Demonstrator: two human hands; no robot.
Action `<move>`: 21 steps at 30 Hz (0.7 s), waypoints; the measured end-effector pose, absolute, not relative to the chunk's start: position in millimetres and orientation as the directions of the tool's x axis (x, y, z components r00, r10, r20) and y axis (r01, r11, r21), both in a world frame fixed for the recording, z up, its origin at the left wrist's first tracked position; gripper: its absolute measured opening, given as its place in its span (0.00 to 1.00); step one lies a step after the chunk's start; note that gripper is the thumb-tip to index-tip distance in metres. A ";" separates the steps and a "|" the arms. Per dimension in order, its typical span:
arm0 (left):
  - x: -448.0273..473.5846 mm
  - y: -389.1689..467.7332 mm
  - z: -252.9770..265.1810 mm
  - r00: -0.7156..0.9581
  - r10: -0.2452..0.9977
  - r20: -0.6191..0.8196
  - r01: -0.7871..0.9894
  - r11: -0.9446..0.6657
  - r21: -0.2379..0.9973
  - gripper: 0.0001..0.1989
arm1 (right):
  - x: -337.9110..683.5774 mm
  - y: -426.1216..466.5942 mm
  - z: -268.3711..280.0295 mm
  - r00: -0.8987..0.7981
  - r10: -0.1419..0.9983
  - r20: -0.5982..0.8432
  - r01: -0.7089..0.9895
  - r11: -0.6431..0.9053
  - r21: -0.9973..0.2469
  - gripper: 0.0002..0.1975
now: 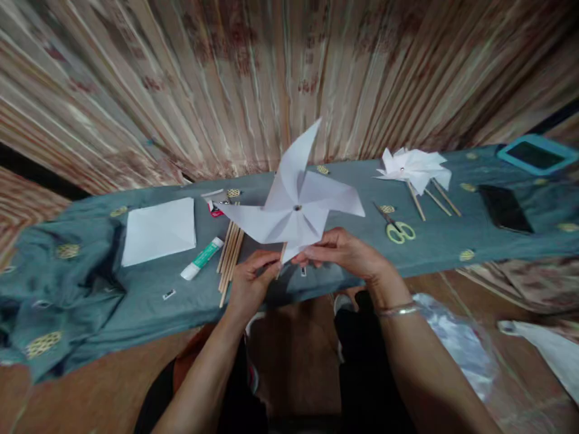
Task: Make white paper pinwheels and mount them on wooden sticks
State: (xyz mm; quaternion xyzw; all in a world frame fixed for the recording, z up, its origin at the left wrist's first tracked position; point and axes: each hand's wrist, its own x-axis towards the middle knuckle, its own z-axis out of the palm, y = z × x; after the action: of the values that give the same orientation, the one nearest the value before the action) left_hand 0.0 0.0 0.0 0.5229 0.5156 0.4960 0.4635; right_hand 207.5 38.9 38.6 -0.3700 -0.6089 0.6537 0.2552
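A white paper pinwheel [312, 202] with a small dark pin at its centre is held up over the cloth-covered table. My left hand [251, 278] pinches its thin wooden stick [281, 260] just below the lower blade. At that same blade's edge, the fingers of my right hand [341, 253] are closed on the paper. Left of my left hand lies a bunch of several wooden sticks [231, 256], with a glue stick [202, 259] beside them. Scissors [397, 229] with yellow-green handles rest to the right of my right hand.
Finished pinwheels [414, 169] lie stacked at the back right. Beyond them are a black phone [505, 208] and a blue-framed tablet [537, 154]. A stack of white paper [159, 232] sits on the left, near a small red packet [216, 208]. A curtain [253, 78] hangs behind the table.
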 end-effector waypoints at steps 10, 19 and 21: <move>1.0 -1.3 -3.7 -0.054 0.996 -0.067 0.042 0.069 0.997 0.11 | 200.5 36.7 36.4 -0.675 0.675 -0.300 0.233 -0.190 -0.954 0.17; 13.8 4.3 10.1 -0.091 0.986 -0.136 -0.143 0.123 0.982 0.13 | 186.5 25.9 10.5 -0.425 0.873 -0.238 0.176 -0.179 -0.968 0.19; 17.0 5.9 9.4 -0.108 0.983 -0.147 -0.190 0.124 0.974 0.15 | 183.0 23.3 9.1 -0.445 0.863 -0.240 0.129 -0.203 -0.971 0.21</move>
State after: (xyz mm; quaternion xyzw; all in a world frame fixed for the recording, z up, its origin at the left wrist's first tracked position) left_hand 17.0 5.9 9.4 0.3857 0.5145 0.5377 0.5454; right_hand 183.0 23.3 9.1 -0.4413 -0.5619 0.6379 0.2874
